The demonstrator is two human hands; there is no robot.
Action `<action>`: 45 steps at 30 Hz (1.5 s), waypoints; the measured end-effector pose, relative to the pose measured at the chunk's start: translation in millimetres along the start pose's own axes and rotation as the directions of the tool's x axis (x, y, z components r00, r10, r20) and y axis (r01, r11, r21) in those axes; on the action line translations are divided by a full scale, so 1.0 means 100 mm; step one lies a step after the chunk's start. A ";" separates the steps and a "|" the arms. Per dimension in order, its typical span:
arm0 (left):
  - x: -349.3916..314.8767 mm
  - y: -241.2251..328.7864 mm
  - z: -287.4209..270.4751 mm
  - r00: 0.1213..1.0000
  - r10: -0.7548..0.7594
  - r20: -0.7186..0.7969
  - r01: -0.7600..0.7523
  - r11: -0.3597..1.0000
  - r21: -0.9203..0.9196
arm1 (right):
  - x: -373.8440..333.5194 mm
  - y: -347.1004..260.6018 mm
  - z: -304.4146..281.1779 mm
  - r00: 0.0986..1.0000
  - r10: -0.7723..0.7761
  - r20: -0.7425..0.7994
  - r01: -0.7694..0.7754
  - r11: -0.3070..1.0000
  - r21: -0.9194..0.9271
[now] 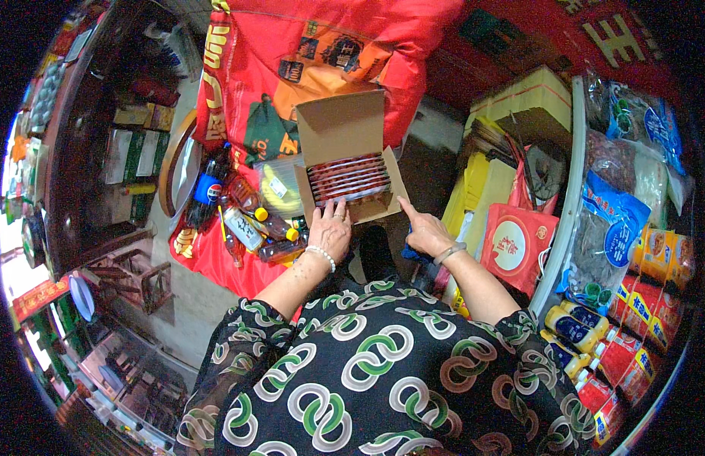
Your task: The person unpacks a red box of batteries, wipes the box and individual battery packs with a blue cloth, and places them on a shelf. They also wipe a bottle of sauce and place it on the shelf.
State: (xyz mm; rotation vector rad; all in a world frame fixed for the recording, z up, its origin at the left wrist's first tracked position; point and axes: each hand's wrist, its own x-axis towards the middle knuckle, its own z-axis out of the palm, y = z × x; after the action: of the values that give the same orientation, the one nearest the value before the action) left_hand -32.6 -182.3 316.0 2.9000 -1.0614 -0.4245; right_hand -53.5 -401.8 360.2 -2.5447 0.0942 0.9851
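Observation:
An open cardboard box (339, 119) sits in front of me, its lid folded back. Inside it stands a tight row of dark red flat packets (351, 181). My left hand (330, 229) grips the box's near left edge, fingers hooked over the front wall with their tips by the packets; its thumb is hidden. Close to the box's right side flap is my right hand (428, 230), holding nothing. Its index finger stretches toward the flap and the other fingers are loosely bent. Whether that fingertip touches the cardboard I cannot tell.
A red printed cover (413, 45) lies beneath and behind the box. On its left stand a dark cola bottle (208, 186), several yellow-capped bottles (279, 251) and a clear bag with yellow contents (280, 186). Right are a red gift bag (512, 247) and a shelf of bagged goods (607, 235).

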 end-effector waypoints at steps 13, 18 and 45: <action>0.02 0.02 -0.06 0.991 -0.016 0.137 0.007 0.998 0.067 | -0.05 -0.04 -0.03 0.996 -0.019 -0.082 0.023 0.998 0.056; 0.01 0.02 0.00 0.997 0.000 0.084 -0.004 0.999 0.051 | -0.06 0.00 0.01 0.993 -0.047 -0.108 0.056 0.995 0.077; -0.01 0.09 -0.02 0.999 0.007 -0.035 -0.007 1.000 0.010 | -0.06 -0.08 -0.06 0.996 -0.053 -0.077 0.056 0.998 0.033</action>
State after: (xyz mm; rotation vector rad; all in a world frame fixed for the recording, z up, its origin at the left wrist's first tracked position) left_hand -38.2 -188.9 319.0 2.8999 -1.0719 -0.3671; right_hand -52.7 -397.1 371.4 -2.5388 0.0632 0.8586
